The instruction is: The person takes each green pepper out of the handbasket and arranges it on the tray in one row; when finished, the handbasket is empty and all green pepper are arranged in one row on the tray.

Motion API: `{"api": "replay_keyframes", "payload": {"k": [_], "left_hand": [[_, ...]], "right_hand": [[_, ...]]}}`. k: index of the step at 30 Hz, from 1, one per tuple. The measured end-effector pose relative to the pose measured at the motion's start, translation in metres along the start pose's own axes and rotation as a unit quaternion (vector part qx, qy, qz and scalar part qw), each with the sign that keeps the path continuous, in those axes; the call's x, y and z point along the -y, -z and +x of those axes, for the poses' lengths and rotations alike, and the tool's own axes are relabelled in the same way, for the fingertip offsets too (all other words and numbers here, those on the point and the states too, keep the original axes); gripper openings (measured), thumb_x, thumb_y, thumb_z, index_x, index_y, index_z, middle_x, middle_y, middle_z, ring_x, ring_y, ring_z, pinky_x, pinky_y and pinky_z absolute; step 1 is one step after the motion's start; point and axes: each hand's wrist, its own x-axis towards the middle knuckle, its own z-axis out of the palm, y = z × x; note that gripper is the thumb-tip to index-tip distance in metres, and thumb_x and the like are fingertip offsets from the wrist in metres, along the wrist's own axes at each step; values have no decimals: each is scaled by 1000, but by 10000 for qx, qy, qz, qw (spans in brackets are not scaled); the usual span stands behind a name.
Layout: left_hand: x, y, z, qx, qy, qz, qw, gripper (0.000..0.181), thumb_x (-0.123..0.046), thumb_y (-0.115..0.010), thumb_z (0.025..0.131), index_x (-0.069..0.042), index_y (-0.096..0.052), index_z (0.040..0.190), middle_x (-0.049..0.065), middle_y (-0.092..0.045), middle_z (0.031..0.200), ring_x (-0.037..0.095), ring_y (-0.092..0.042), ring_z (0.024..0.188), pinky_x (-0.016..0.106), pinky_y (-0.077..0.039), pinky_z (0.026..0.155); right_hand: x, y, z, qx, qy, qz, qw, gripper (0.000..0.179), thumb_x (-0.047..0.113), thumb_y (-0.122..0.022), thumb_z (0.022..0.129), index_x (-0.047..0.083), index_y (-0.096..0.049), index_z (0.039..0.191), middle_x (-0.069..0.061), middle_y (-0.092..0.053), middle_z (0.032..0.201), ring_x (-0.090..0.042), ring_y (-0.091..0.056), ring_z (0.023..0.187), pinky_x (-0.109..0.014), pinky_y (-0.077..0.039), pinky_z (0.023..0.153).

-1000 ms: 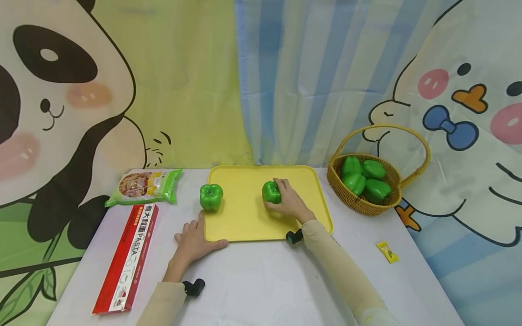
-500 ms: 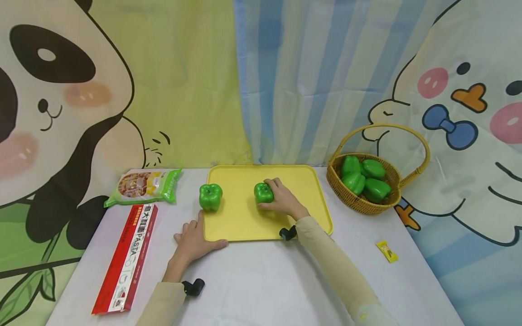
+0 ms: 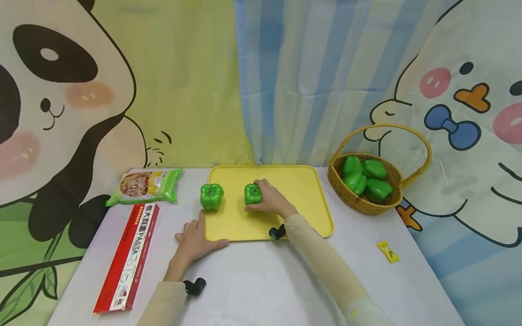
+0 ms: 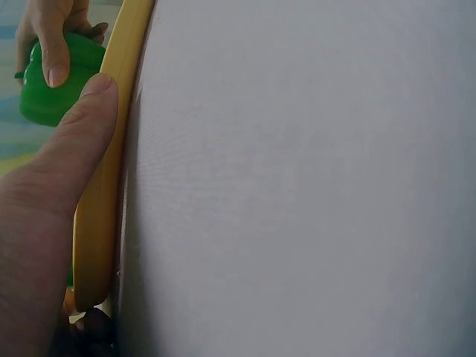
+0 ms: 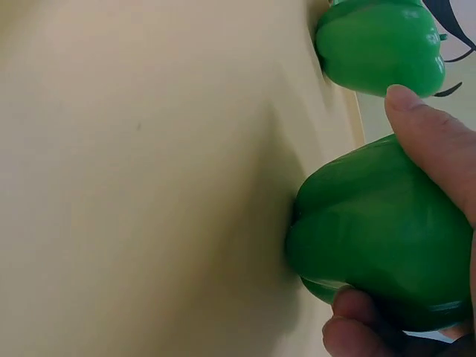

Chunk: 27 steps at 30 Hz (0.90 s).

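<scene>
My right hand (image 3: pixel 271 199) grips a green bell pepper (image 3: pixel 253 194) by its right side, close over the middle of the yellow tray (image 3: pixel 293 181). In the right wrist view the thumb lies along one side of that pepper (image 5: pixel 387 230) and the fingertips curl under the other. Another green bell pepper (image 3: pixel 211 197) sits at the tray's left edge. At the tray's near left corner rests my left hand (image 3: pixel 195 241), fingers spread and thumb along the front rim. The left wrist view shows its thumb (image 4: pixel 93 111) against the tray's rim (image 4: pixel 111 186).
A wicker basket (image 3: pixel 355 203) with a tall handle holds several green peppers at the back right. A small yellow packet (image 3: pixel 387 251) lies in front of it. On the left are a green-edged food bag (image 3: pixel 144 186) and a long red pasta box (image 3: pixel 126 258).
My right hand has moved left across the tray with the bell pepper, toward the other pepper. The left hand has stayed at the tray's corner.
</scene>
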Motion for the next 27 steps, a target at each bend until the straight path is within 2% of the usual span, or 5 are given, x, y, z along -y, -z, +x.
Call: {"api": "replay_keyframes", "payload": {"k": [7, 15, 27], "left_hand": [[1, 2, 1, -27, -37, 26, 10000, 142, -87, -71, 60, -12, -7, 162, 25, -52, 135, 37, -43, 115, 60, -28, 87], [2, 3, 2, -9, -42, 91, 9999, 144, -88, -70, 59, -10, -7, 162, 26, -51, 137, 38, -43, 117, 60, -30, 86], [0, 0, 1, 29, 12, 106, 9999, 144, -87, -71, 60, -8, -8, 162, 25, -51, 138, 38, -43, 117, 59, -31, 87]], "right_hand": [[9, -5, 7, 287, 139, 71, 9995, 104, 61, -77, 78, 12, -28, 156, -8, -48, 135, -23, -58, 110, -40, -54, 88], [23, -7, 14, 491, 381, 3, 9981, 96, 46, -77, 84, 11, -25, 157, -13, -45, 139, -27, -57, 117, -46, -53, 95], [42, -17, 26, 579, 480, -140, 9971, 96, 52, -76, 84, 7, -28, 154, -13, -47, 136, -25, -57, 116, -43, -52, 98]]}}
